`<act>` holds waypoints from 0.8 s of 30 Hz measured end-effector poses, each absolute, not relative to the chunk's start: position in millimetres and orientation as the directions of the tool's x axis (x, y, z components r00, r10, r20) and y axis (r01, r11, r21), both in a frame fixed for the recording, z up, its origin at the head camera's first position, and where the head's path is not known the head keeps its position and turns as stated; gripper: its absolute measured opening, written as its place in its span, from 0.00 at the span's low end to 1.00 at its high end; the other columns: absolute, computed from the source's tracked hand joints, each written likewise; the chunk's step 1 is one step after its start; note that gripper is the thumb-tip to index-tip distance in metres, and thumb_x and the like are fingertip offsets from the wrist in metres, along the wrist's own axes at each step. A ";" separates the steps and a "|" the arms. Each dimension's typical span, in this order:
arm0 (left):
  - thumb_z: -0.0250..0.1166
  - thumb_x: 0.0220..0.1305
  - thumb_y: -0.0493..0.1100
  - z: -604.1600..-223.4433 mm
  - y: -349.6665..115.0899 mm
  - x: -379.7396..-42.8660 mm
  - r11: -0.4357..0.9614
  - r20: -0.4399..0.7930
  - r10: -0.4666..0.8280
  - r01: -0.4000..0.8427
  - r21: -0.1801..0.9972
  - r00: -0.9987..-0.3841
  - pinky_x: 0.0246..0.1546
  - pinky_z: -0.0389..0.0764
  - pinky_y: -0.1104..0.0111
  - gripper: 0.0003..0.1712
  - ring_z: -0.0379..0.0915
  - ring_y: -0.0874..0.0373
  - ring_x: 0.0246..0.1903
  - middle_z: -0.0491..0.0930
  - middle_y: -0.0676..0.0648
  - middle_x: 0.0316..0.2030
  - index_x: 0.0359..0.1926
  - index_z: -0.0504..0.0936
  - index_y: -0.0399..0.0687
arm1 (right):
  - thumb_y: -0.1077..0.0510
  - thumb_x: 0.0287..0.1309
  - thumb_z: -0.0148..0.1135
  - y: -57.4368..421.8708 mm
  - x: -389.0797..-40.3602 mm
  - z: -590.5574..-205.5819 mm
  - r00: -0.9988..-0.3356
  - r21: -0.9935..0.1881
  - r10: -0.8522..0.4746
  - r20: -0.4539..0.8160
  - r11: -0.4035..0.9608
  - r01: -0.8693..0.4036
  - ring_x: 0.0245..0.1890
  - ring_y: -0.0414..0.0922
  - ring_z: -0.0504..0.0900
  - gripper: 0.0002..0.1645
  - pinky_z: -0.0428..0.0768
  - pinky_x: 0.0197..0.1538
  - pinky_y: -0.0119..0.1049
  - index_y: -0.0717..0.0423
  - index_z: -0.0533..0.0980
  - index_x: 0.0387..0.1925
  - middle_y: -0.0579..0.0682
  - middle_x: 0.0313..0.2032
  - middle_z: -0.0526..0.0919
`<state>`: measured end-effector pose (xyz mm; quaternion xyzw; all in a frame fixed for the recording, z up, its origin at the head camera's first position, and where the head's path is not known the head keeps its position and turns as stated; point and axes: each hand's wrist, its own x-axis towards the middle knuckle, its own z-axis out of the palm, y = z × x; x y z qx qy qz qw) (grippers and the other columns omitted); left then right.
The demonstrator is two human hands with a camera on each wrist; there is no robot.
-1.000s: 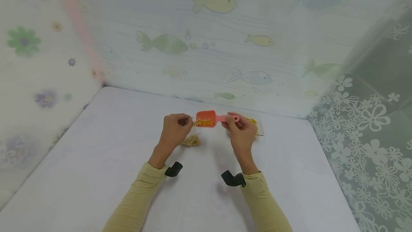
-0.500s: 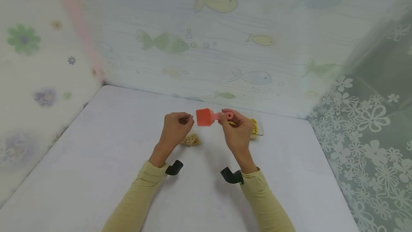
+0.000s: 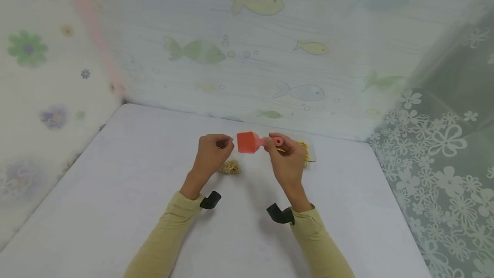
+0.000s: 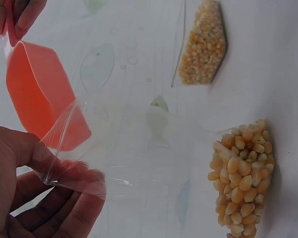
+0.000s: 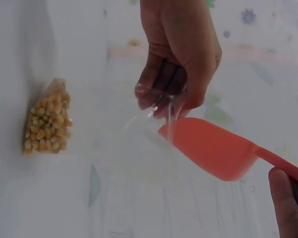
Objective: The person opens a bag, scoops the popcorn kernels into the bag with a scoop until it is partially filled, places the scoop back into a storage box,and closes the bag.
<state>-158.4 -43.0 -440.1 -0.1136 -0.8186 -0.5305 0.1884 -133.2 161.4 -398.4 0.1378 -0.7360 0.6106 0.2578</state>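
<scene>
My left hand (image 3: pixel 214 151) pinches the top edge of a clear plastic bag (image 4: pixel 139 163). Corn kernels (image 4: pixel 243 181) fill the bottom of that bag, close at the white table. My right hand (image 3: pixel 287 155) grips the handle of a red-orange scoop (image 3: pixel 247 142). No kernels show in the scoop's bowl, whose front lip sits at the bag's mouth, overlapping the clear film in the left wrist view. In the right wrist view the scoop (image 5: pixel 213 148) tilts down toward the bag, just below the left hand's fingers (image 5: pixel 149 91).
Behind my right hand lies a clear container or bag with more yellow corn kernels (image 3: pixel 306 153), partly hidden by the hand. A wall with printed fish (image 3: pixel 258 1) rises at the table's back edge. Black wrist mounts (image 3: pixel 280 214) stick out from both sleeves.
The scoop held kernels a second ago; it then tipped toward the bag, and its bowl now shows bare. The right hand rolled with it. The left hand has hardly moved.
</scene>
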 end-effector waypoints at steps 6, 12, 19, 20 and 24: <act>0.63 0.62 0.32 -438.8 -43.1 -158.3 0.421 0.432 -0.011 0.388 0.820 -0.902 0.34 0.85 0.61 0.08 0.84 0.53 0.27 0.87 0.42 0.28 0.36 0.89 0.33 | 0.64 0.62 0.69 175.1 -127.2 -396.9 -0.824 -0.843 0.182 0.536 0.164 -0.512 0.29 0.38 0.88 0.10 0.82 0.31 0.25 0.70 0.85 0.41 0.63 0.32 0.88; 0.63 0.63 0.32 -438.5 -41.2 -158.2 0.430 0.424 -0.011 0.379 0.820 -0.905 0.34 0.85 0.61 0.09 0.84 0.53 0.28 0.87 0.42 0.28 0.36 0.89 0.33 | 0.66 0.63 0.67 200.1 -121.8 -399.1 -0.822 -0.859 0.248 0.512 0.123 -0.498 0.31 0.40 0.89 0.11 0.86 0.39 0.31 0.73 0.84 0.43 0.53 0.35 0.89; 0.63 0.64 0.34 -435.6 -38.6 -156.9 0.436 0.393 -0.010 0.350 0.830 -0.920 0.35 0.85 0.59 0.09 0.85 0.52 0.30 0.87 0.42 0.29 0.38 0.89 0.34 | 0.66 0.63 0.67 238.3 -124.8 -405.0 -0.807 -0.860 0.323 0.495 0.052 -0.507 0.32 0.40 0.89 0.12 0.86 0.39 0.32 0.76 0.82 0.42 0.50 0.34 0.89; 0.63 0.64 0.34 -435.8 -38.8 -156.8 0.435 0.390 -0.011 0.347 0.831 -0.921 0.35 0.85 0.58 0.09 0.85 0.52 0.30 0.87 0.42 0.30 0.38 0.89 0.34 | 0.66 0.63 0.67 244.4 -125.2 -407.0 -0.803 -0.862 0.338 0.492 0.058 -0.504 0.32 0.40 0.90 0.12 0.86 0.39 0.32 0.76 0.82 0.42 0.49 0.34 0.89; 0.64 0.64 0.34 -437.4 -38.9 -155.6 0.436 0.380 -0.009 0.338 0.834 -0.925 0.35 0.85 0.59 0.09 0.84 0.52 0.30 0.87 0.42 0.30 0.39 0.89 0.34 | 0.63 0.63 0.68 270.5 -126.0 -421.3 -0.788 -0.881 0.404 0.464 0.122 -0.456 0.33 0.39 0.90 0.14 0.85 0.40 0.32 0.74 0.82 0.43 0.46 0.34 0.89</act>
